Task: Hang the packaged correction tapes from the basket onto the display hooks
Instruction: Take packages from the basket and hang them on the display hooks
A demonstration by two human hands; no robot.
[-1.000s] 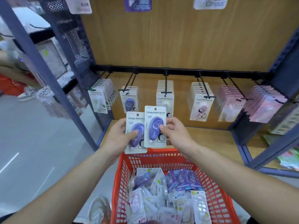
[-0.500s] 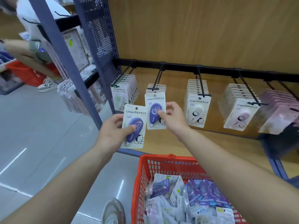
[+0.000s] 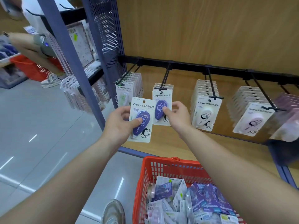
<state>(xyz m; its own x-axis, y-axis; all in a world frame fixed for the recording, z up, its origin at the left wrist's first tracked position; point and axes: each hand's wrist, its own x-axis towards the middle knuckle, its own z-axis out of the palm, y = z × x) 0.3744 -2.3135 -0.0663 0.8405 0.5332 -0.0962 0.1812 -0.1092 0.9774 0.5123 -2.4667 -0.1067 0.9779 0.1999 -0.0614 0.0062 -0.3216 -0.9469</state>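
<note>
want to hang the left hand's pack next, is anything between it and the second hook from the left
Yes. The purple pack in the right hand sits at the tip of that hook, covering its end. The left hand holds the other purple pack lower left of it; the gap between the two looks free.

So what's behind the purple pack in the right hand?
Behind the purple pack in the right hand, a few matching card tops hang on the second hook. Their fronts are covered.
</note>
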